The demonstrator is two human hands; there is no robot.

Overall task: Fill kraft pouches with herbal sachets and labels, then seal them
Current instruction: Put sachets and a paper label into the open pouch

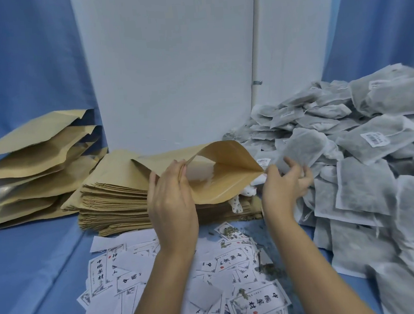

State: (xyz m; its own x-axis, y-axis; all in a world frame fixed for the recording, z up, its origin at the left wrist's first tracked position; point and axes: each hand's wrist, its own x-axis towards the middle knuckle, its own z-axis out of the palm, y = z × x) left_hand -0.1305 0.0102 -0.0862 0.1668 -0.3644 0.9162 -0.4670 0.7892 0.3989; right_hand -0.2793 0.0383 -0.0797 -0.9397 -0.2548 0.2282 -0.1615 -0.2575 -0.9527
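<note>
Labels (255, 303) loose in front; pouch filling apparently just starting.
Sachet heap (365, 187) right; pouch stack (111, 200) centre; open pouch (227, 180) atop it, left hand (172, 198) pinching its mouth; right hand (281, 186) half-spread at a sachet (303, 145), grip unclear; sealing outstanding.

Flat pouch stack (111, 202) centre, on the cloth (26, 280); open pouch (222, 180) on top of it; loose pouches (35, 169) piled left of stack; sachet heap (373, 169) right, just beside it; labels (135, 272) scattered in front, herb crumbs (265, 266) on them; panel (170, 73) upright behind.
</note>
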